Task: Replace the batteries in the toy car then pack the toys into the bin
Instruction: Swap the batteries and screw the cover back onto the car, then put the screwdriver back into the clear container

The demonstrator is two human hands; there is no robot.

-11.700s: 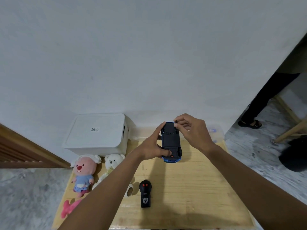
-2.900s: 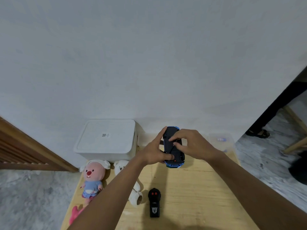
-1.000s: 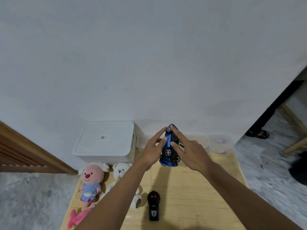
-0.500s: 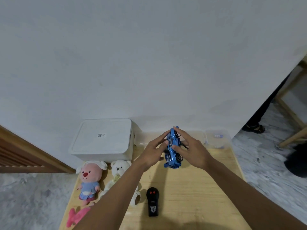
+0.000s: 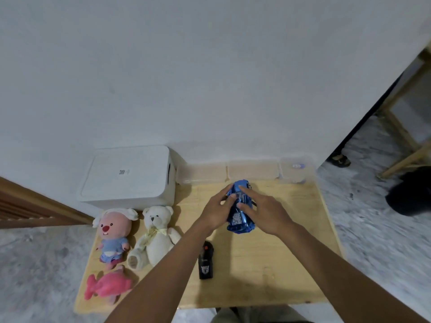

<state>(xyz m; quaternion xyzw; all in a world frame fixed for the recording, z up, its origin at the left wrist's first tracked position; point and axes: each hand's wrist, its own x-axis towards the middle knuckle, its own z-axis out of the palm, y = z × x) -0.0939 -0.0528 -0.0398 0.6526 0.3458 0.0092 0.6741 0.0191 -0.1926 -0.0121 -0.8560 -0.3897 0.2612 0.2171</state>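
Observation:
The blue toy car (image 5: pixel 239 220) is roof-up just above or on the wooden table (image 5: pixel 279 264), nose toward me. My left hand (image 5: pixel 215 212) holds its left side. My right hand (image 5: pixel 265 214) holds the right side, with fingers laid over the roof. The white lidded bin (image 5: pixel 128 178) stands shut at the back left. Left of my arms lie a pink plush (image 5: pixel 113 231), a white teddy bear (image 5: pixel 156 234) and a pink fish plush (image 5: pixel 107 286). A black remote (image 5: pixel 205 261) lies beside my left forearm.
Three clear plastic containers (image 5: pixel 253 170) line the back edge against the wall; the right one (image 5: pixel 295 170) holds a small bluish item. A person's sandalled foot (image 5: pixel 339 160) and a wooden frame (image 5: pixel 405 141) are on the floor to the right.
The car was held underside-up, then rolled onto its side and is now roof-up and lower, near the tabletop. Both hands stayed on it throughout.

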